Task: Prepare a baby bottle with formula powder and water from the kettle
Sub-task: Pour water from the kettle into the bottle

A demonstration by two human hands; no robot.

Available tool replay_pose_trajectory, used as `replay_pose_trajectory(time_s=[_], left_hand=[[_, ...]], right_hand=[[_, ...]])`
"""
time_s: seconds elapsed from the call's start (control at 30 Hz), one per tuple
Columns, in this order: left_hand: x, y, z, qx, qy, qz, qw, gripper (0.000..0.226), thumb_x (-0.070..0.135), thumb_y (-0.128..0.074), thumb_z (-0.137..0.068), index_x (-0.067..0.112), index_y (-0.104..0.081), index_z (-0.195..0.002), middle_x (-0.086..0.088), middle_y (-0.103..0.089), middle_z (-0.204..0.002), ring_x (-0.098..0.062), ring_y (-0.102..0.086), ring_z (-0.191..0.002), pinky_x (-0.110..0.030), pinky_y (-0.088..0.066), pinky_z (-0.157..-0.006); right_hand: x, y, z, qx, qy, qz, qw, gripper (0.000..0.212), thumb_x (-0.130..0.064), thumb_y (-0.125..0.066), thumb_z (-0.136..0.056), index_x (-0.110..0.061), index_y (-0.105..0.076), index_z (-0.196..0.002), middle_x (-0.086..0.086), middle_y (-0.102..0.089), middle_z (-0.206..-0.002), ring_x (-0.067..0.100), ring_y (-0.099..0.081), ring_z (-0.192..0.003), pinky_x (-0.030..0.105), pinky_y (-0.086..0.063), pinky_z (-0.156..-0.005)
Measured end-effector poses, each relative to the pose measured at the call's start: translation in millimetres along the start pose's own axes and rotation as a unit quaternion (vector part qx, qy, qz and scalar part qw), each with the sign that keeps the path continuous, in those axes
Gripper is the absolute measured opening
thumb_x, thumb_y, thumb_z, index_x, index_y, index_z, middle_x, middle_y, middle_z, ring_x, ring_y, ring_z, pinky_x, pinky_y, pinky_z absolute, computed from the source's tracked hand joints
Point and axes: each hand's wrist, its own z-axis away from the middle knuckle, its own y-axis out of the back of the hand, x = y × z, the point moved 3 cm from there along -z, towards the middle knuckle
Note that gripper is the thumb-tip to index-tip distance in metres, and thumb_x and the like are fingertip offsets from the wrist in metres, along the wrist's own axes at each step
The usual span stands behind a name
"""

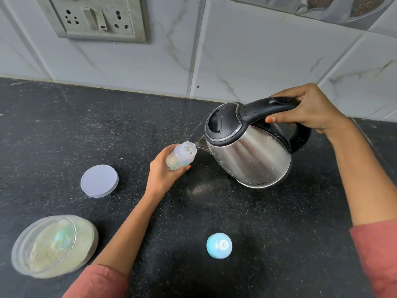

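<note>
My left hand grips a small clear baby bottle with powder inside, tilted with its open mouth toward the kettle. My right hand is closed around the black handle of a steel kettle, which is tipped to the left so its spout touches the bottle's rim. A thin stream of water runs at the spout. The bottle's blue cap with teat stands on the counter in front. An open jar of formula powder with a blue scoop inside sits at the lower left.
The jar's pale lilac lid lies flat on the black speckled counter left of my left hand. A tiled wall with a socket panel rises behind the counter.
</note>
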Motion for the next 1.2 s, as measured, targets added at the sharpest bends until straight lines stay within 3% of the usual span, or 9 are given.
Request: replay_pose_trajectory(time_s=[0.07,0.13,0.3,0.6,0.7,0.8,0.87,1.07,1.2], left_hand=[[-0.4,0.2,-0.2,0.0,0.0,0.0,1.0,0.056,0.009,-0.08,-0.067,0.016,-0.056,-0.117,0.012,-0.056,-0.111,-0.004,-0.048,-0.102,0.004,-0.032,-0.076],[-1.2,0.2,-0.6,0.0,0.001,-0.003,1.0,0.056,0.01,-0.08,-0.067,0.017,-0.056,-0.117,0.012,-0.055,-0.112,-0.005,-0.048,-0.103,0.005,-0.032,-0.076],[-3.3,-0.6,-1.3,-0.001,0.007,-0.006,1.0,0.057,0.012,-0.08,-0.067,0.018,-0.056,-0.118,0.013,-0.056,-0.114,-0.004,-0.047,-0.106,0.003,-0.031,-0.077],[-3.7,-0.3,-0.8,0.003,0.004,-0.004,1.0,0.057,0.012,-0.08,-0.068,0.018,-0.056,-0.118,0.014,-0.055,-0.114,-0.003,-0.047,-0.106,-0.016,-0.035,-0.086],[-3.8,-1.5,-0.5,0.001,0.006,0.0,1.0,0.057,0.012,-0.08,-0.068,0.019,-0.055,-0.118,0.013,-0.056,-0.114,-0.001,-0.047,-0.106,-0.009,-0.035,-0.082],[-2.7,0.3,-0.9,0.002,0.005,0.006,1.0,0.056,0.011,-0.08,-0.068,0.019,-0.055,-0.117,0.015,-0.055,-0.113,0.0,-0.046,-0.104,0.002,-0.032,-0.076],[-2.8,0.9,-0.7,0.001,0.006,0.005,1.0,0.056,0.011,-0.08,-0.068,0.019,-0.055,-0.118,0.015,-0.055,-0.113,-0.001,-0.047,-0.105,0.001,-0.033,-0.077],[-4.0,0.7,-0.1,0.002,0.005,0.004,1.0,0.056,0.012,-0.08,-0.068,0.019,-0.055,-0.118,0.014,-0.055,-0.113,-0.002,-0.047,-0.105,-0.017,-0.035,-0.084],[-4.9,-0.6,-0.9,0.002,0.006,0.004,1.0,0.056,0.012,-0.08,-0.068,0.018,-0.055,-0.118,0.013,-0.055,-0.114,-0.004,-0.048,-0.107,-0.02,-0.037,-0.087]], right_hand=[[-0.1,-0.2,-0.9,-0.003,0.009,0.003,1.0,0.036,-0.016,-0.078,-0.055,-0.045,-0.07,-0.075,-0.026,-0.067,-0.064,-0.004,-0.058,-0.058,0.007,-0.044,-0.053],[0.6,-0.7,-1.6,-0.006,0.015,0.01,1.0,0.039,-0.006,-0.077,-0.06,-0.034,-0.066,-0.085,-0.029,-0.067,-0.066,-0.008,-0.06,-0.063,0.005,-0.044,-0.058],[-0.7,-3.1,-2.5,-0.001,0.001,0.004,1.0,0.034,-0.027,-0.076,-0.047,-0.032,-0.065,-0.079,-0.026,-0.068,-0.067,0.001,-0.059,-0.066,0.011,-0.046,-0.063],[-3.3,-5.6,-2.9,-0.005,0.002,0.002,1.0,0.032,-0.03,-0.076,-0.045,-0.036,-0.066,-0.075,-0.022,-0.068,-0.064,0.011,-0.055,-0.067,0.014,-0.043,-0.055],[-3.8,-5.8,-1.2,-0.007,-0.002,0.006,1.0,0.032,-0.029,-0.076,-0.046,-0.035,-0.066,-0.076,-0.023,-0.068,-0.064,0.007,-0.056,-0.065,0.014,-0.045,-0.057],[-6.1,-6.0,-2.2,-0.006,-0.001,0.02,1.0,0.034,-0.032,-0.075,-0.045,-0.035,-0.065,-0.078,-0.025,-0.068,-0.066,0.012,-0.058,-0.074,0.025,-0.046,-0.068],[-7.2,-6.8,-2.4,-0.008,-0.002,0.018,1.0,0.035,-0.033,-0.075,-0.045,-0.035,-0.065,-0.078,-0.026,-0.068,-0.066,0.013,-0.057,-0.074,0.029,-0.046,-0.07],[-5.8,-7.0,-2.4,-0.009,0.002,0.024,1.0,0.035,-0.032,-0.075,-0.046,-0.035,-0.064,-0.079,-0.027,-0.068,-0.067,-0.002,-0.058,-0.065,0.014,-0.046,-0.063],[-4.4,-6.3,-1.6,-0.009,0.002,0.021,1.0,0.035,-0.03,-0.075,-0.046,-0.035,-0.064,-0.079,-0.027,-0.068,-0.067,-0.005,-0.059,-0.064,0.011,-0.046,-0.063]])
